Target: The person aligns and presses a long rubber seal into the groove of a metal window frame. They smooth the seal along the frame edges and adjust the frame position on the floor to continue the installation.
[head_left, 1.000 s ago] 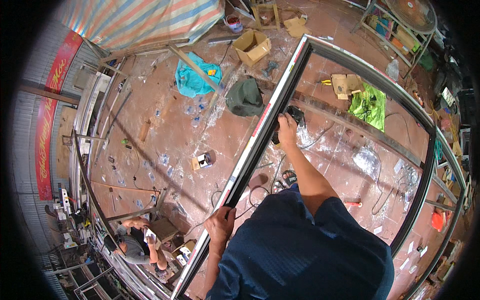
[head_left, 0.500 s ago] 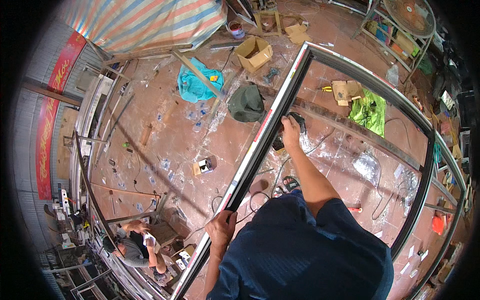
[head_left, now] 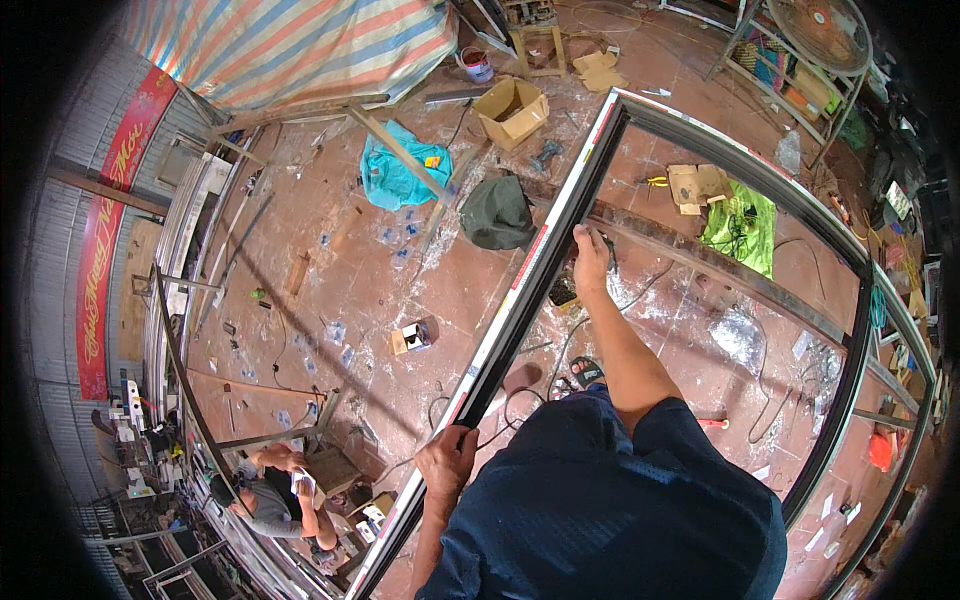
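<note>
A large rectangular metal frame (head_left: 528, 290), black with a white outer face, is tilted across the view in front of me. My left hand (head_left: 446, 462) grips its near left bar, with the thumb and fingers wrapped over the edge. Farther up the same bar, my right hand (head_left: 591, 264) is curled at the inner edge. Something dark shows just beside its fingers, mostly hidden, and I cannot make out what it is. Below that hand, a small dark box-like thing (head_left: 563, 292) lies beyond the bar.
A wooden beam (head_left: 720, 262) runs beneath the frame. On the tiled floor lie an open carton (head_left: 511, 112), a dark green cap-shaped cloth (head_left: 497, 214), a turquoise cloth (head_left: 392, 172), a lime cloth (head_left: 742, 226) and loose cables. At lower left a person (head_left: 272, 502) sits handling a white object.
My right hand has turned and moved slightly down and right; the dark thing by it is now more hidden. My left hand stays on the bar. The view has shifted slightly.
</note>
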Action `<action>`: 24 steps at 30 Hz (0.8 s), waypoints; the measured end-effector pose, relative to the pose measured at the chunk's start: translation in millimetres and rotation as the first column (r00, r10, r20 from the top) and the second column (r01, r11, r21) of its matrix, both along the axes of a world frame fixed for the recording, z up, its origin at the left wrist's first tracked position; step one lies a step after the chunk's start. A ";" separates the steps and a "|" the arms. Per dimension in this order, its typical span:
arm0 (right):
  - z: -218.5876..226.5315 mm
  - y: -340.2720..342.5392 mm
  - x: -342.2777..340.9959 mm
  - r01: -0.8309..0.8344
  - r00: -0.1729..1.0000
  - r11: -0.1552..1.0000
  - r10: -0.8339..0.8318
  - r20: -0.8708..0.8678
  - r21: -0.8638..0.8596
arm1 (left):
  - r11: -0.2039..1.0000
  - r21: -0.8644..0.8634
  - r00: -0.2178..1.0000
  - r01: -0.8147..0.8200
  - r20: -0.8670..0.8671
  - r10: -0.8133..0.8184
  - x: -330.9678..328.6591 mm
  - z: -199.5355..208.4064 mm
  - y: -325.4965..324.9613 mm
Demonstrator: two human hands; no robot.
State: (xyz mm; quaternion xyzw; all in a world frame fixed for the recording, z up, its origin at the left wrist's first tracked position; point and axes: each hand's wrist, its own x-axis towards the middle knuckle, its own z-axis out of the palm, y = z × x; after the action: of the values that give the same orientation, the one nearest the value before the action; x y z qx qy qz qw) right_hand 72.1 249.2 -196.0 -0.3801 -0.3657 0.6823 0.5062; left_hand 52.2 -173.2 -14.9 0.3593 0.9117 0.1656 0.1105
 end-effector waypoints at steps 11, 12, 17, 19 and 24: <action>6.5 9.3 -5.6 0.090 0.996 0.995 -0.090 0.017 0.031 | 0.999 0.036 1.000 -0.012 -0.029 0.013 -0.7 -4.6 -1.5; 14.8 7.8 -6.5 0.076 0.996 0.997 -0.076 0.056 0.015 | 0.999 0.020 0.999 -0.032 -0.011 0.033 1.3 -4.5 -4.4; -5.9 20.4 -6.0 0.140 0.952 0.978 -0.176 0.249 0.154 | 0.999 0.040 1.000 -0.018 -0.008 0.018 0.8 -5.2 1.2; -3.3 26.3 -9.1 0.146 0.914 0.953 -0.233 0.333 0.266 | 0.999 0.043 1.000 -0.013 -0.023 0.014 0.1 -6.9 -0.4; 21.7 1.5 -0.4 0.046 0.981 0.999 -0.043 0.187 -0.013 | 0.995 0.090 0.993 0.042 -0.111 -0.032 -0.2 -11.7 -7.4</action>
State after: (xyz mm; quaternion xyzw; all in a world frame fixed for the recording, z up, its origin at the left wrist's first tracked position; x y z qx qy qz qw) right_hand 71.6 250.7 -174.3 -0.4548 -0.3969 0.6355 0.4815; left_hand 52.0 -180.6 -26.5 0.3895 0.9010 0.1856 0.0467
